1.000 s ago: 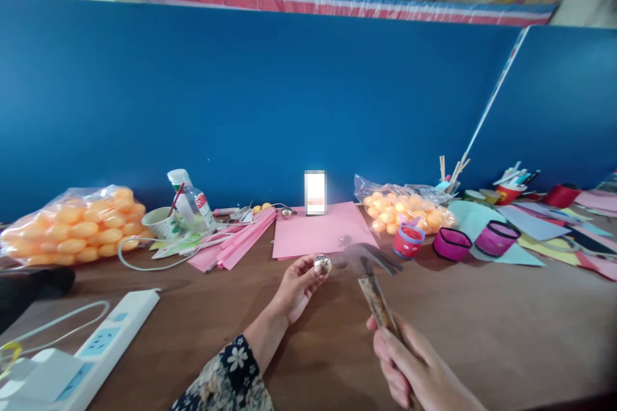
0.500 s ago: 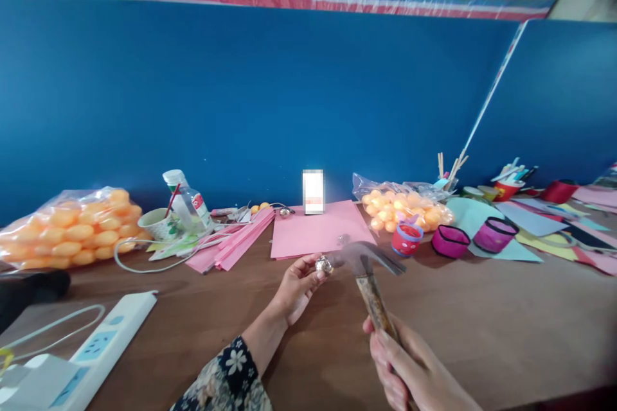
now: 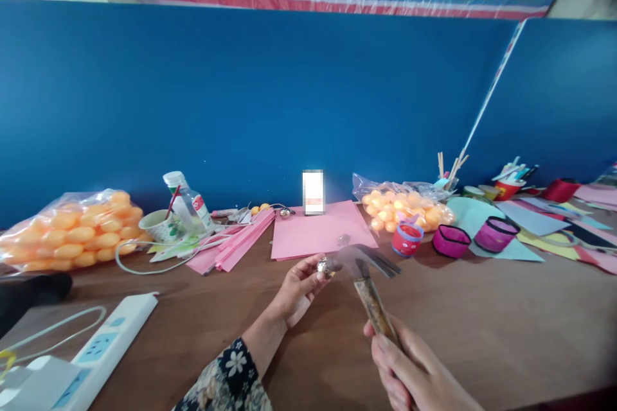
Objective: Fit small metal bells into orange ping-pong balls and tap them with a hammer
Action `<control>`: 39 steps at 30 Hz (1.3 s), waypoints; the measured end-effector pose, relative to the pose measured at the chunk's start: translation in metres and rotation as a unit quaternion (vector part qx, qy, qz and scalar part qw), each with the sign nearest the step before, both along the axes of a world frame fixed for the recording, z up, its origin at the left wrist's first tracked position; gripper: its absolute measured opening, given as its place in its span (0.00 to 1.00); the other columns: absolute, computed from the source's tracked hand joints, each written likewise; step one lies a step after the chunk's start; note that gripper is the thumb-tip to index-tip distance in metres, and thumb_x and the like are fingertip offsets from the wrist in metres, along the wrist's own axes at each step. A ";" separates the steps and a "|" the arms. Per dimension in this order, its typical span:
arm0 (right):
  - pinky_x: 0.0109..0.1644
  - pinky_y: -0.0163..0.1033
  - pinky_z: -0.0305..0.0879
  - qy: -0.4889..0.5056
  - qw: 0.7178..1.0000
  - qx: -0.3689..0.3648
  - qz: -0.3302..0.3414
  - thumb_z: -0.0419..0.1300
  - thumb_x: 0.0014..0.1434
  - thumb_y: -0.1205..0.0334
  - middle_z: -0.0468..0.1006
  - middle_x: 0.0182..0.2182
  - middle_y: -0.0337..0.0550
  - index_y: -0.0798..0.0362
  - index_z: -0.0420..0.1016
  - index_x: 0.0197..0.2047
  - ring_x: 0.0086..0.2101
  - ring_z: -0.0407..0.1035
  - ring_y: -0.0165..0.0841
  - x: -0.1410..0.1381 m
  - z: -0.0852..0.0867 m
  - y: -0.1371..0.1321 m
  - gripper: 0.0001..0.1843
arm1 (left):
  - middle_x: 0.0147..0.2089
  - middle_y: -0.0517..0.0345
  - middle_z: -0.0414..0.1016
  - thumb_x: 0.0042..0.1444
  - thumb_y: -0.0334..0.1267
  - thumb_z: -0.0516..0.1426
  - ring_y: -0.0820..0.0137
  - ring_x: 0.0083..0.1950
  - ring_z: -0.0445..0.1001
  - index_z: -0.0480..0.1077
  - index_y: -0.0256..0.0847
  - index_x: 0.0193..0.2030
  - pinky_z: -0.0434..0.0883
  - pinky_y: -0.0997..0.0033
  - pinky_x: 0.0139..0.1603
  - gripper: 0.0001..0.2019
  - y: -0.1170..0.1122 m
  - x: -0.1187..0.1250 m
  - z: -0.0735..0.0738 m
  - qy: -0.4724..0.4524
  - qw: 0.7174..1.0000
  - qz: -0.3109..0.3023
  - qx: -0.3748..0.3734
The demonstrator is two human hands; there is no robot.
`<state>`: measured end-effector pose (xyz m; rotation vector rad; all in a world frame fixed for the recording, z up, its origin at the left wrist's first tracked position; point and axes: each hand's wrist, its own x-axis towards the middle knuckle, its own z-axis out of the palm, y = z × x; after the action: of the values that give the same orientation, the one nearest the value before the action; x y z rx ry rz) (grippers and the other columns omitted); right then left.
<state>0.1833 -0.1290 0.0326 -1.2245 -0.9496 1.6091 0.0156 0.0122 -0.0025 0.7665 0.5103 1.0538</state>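
Note:
Between the fingers of my left hand is a small, shiny, gold-silver metal ball, maybe a bell. My right hand is wrapped round the wooden handle of a claw hammer. The hammer's head is smeared by motion; its striking face is right beside the ball, and I cannot tell whether they touch. The claw points to the right. Just beyond both hands lies a pink paper sheet, with a small shiny piece at its near right edge.
Bags of orange balls stand left and right. A power strip lies at the near left. Behind are a plastic bottle, a cup and pink strips. Purple rings and a small red cup sit right.
The hammer's head has shifted slightly left and down at the ball. My left hand keeps its hold on the ball in nearly the same place.

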 end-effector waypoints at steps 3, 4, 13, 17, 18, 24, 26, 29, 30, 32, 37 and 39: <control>0.17 0.27 0.50 -0.005 1.000 0.011 -0.005 0.55 0.50 0.39 0.59 0.19 0.29 0.51 0.60 0.44 0.14 0.50 0.18 -0.003 0.002 0.000 0.27 | 0.45 0.52 0.75 0.44 0.30 0.63 0.71 0.43 0.73 0.71 0.38 0.44 0.65 0.73 0.49 0.17 -0.001 -0.001 0.002 -0.011 1.000 -0.003 -0.010; 0.17 0.27 0.50 -0.015 1.000 0.017 -0.010 0.55 0.51 0.39 0.59 0.19 0.29 0.52 0.60 0.44 0.14 0.50 0.18 -0.004 0.004 0.001 0.27 | 0.45 0.52 0.75 0.45 0.30 0.62 0.71 0.43 0.73 0.71 0.38 0.44 0.65 0.73 0.49 0.17 -0.002 -0.002 0.003 -0.014 1.000 -0.004 -0.012; 0.16 0.26 0.50 0.037 0.999 -0.006 0.006 0.57 0.49 0.41 0.61 0.21 0.30 0.50 0.61 0.43 0.14 0.52 0.18 0.001 -0.012 0.005 0.26 | 0.44 0.48 0.75 0.50 0.37 0.59 0.65 0.47 0.73 0.70 0.35 0.45 0.68 0.73 0.49 0.15 -0.003 -0.003 0.008 -0.014 0.999 -0.039 -0.007; 0.15 0.26 0.50 0.021 1.000 0.001 -0.002 0.56 0.50 0.41 0.59 0.20 0.29 0.51 0.62 0.42 0.14 0.51 0.18 -0.001 -0.006 0.005 0.24 | 0.46 0.46 0.74 0.51 0.37 0.58 0.65 0.47 0.73 0.70 0.34 0.46 0.69 0.74 0.47 0.15 -0.004 -0.004 0.007 -0.013 0.998 -0.061 -0.008; 0.15 0.26 0.49 0.022 1.000 0.000 -0.005 0.56 0.50 0.41 0.59 0.20 0.30 0.51 0.63 0.41 0.14 0.50 0.18 -0.001 -0.002 0.004 0.24 | 0.46 0.45 0.74 0.51 0.37 0.58 0.64 0.47 0.73 0.70 0.34 0.45 0.69 0.73 0.47 0.15 -0.005 -0.004 0.006 -0.017 0.998 -0.065 -0.010; 0.16 0.27 0.48 0.050 0.999 -0.002 -0.019 0.57 0.49 0.40 0.60 0.20 0.30 0.50 0.63 0.41 0.13 0.50 0.18 -0.002 0.009 0.002 0.25 | 0.44 0.46 0.76 0.52 0.36 0.57 0.68 0.43 0.75 0.70 0.34 0.44 0.70 0.72 0.45 0.13 -0.005 -0.005 0.002 -0.036 0.996 -0.068 -0.036; 0.16 0.27 0.48 0.049 0.999 -0.007 -0.019 0.58 0.49 0.41 0.61 0.20 0.30 0.50 0.62 0.41 0.13 0.51 0.18 -0.002 0.009 0.002 0.24 | 0.42 0.47 0.76 0.52 0.36 0.57 0.69 0.41 0.75 0.71 0.34 0.44 0.70 0.73 0.45 0.12 -0.005 -0.005 0.003 -0.041 0.996 -0.068 -0.035; 0.16 0.27 0.47 0.056 0.998 -0.011 -0.017 0.57 0.49 0.41 0.60 0.19 0.30 0.51 0.62 0.40 0.13 0.50 0.18 -0.001 0.008 0.003 0.24 | 0.42 0.48 0.76 0.53 0.35 0.56 0.71 0.41 0.75 0.70 0.35 0.46 0.70 0.74 0.45 0.13 -0.004 -0.006 0.006 -0.052 0.996 -0.072 -0.032; 0.16 0.27 0.47 0.060 0.998 -0.008 -0.019 0.57 0.49 0.40 0.60 0.19 0.30 0.51 0.62 0.39 0.13 0.49 0.18 -0.001 0.008 0.003 0.24 | 0.44 0.47 0.75 0.54 0.35 0.56 0.70 0.42 0.74 0.69 0.36 0.48 0.69 0.74 0.45 0.14 -0.004 -0.006 0.007 -0.056 0.995 -0.075 -0.030; 0.16 0.27 0.46 0.071 0.997 -0.003 -0.019 0.57 0.49 0.41 0.59 0.18 0.29 0.50 0.62 0.39 0.12 0.48 0.18 -0.001 0.008 0.003 0.24 | 0.46 0.46 0.74 0.54 0.34 0.55 0.70 0.44 0.74 0.67 0.36 0.50 0.69 0.75 0.45 0.16 -0.004 -0.006 0.009 -0.060 0.995 -0.080 -0.028; 0.16 0.26 0.47 0.078 0.997 -0.007 -0.008 0.58 0.49 0.41 0.60 0.19 0.29 0.51 0.62 0.40 0.13 0.49 0.17 -0.001 0.005 0.004 0.24 | 0.44 0.45 0.75 0.54 0.35 0.55 0.71 0.41 0.75 0.66 0.34 0.50 0.70 0.75 0.44 0.16 -0.005 -0.005 0.008 -0.056 0.994 -0.083 -0.037; 0.15 0.26 0.47 0.076 0.997 -0.001 -0.009 0.58 0.48 0.41 0.60 0.19 0.29 0.51 0.62 0.40 0.13 0.49 0.17 0.000 0.003 0.005 0.24 | 0.43 0.45 0.75 0.54 0.35 0.55 0.71 0.40 0.75 0.67 0.34 0.49 0.70 0.74 0.43 0.15 -0.004 -0.004 0.007 -0.056 0.994 -0.085 -0.037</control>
<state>0.1832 -0.1238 0.0358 -1.0923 -0.8379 1.6643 0.0114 0.0079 0.0043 0.6688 0.3788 0.9101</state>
